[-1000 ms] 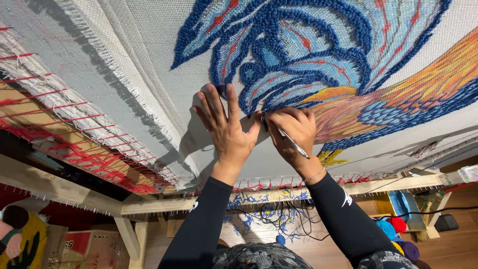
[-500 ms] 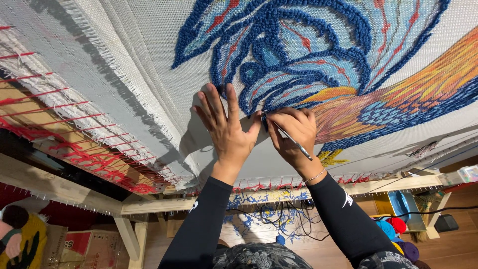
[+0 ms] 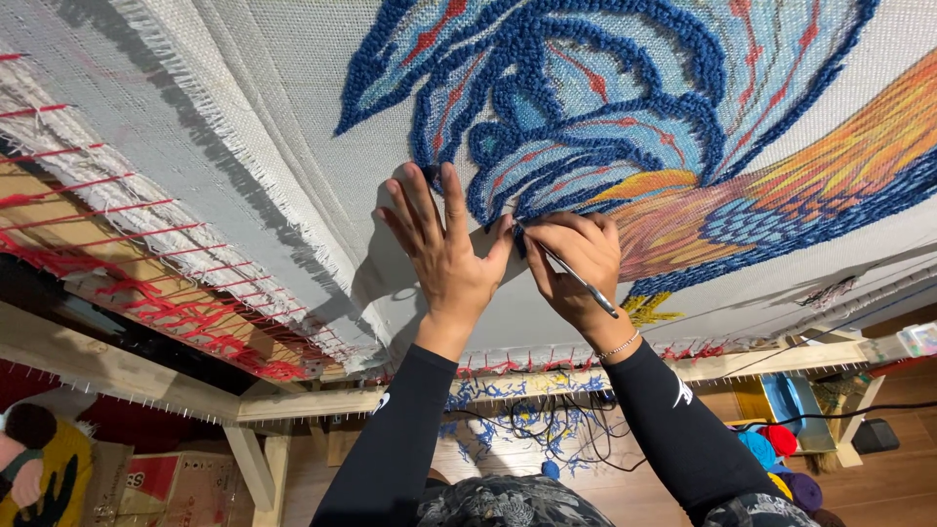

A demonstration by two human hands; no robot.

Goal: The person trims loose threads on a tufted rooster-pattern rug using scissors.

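Landmark: the dark blue looped outline (image 3: 508, 200) at the lower edge of the tufted design.

My left hand (image 3: 441, 249) is spread wide and flat on the bare white backing cloth (image 3: 293, 117), just left of that outline, fingertips touching its edge. Holds nothing. I'd keep the palm pressing evenly so the cloth stays taut right beside the working point; slack there would let the tip wander.

My right hand (image 3: 578, 259) is just right of the outline, closed in a pencil grip on a thin metal tool (image 3: 578, 278). Tip sits at the outline's lower edge, between my two hands. Best worked in short strokes at a shallow angle, following the loop row and staying off the orange section (image 3: 781, 195) further right.

Hard to tell: the tool's tip is buried under my fingers and the yarn, so hook, needle or pen is unclear. The design runs off frame above and right of the outline. Below it, the wooden frame (image 3: 322, 398) hides most of the floor clutter.
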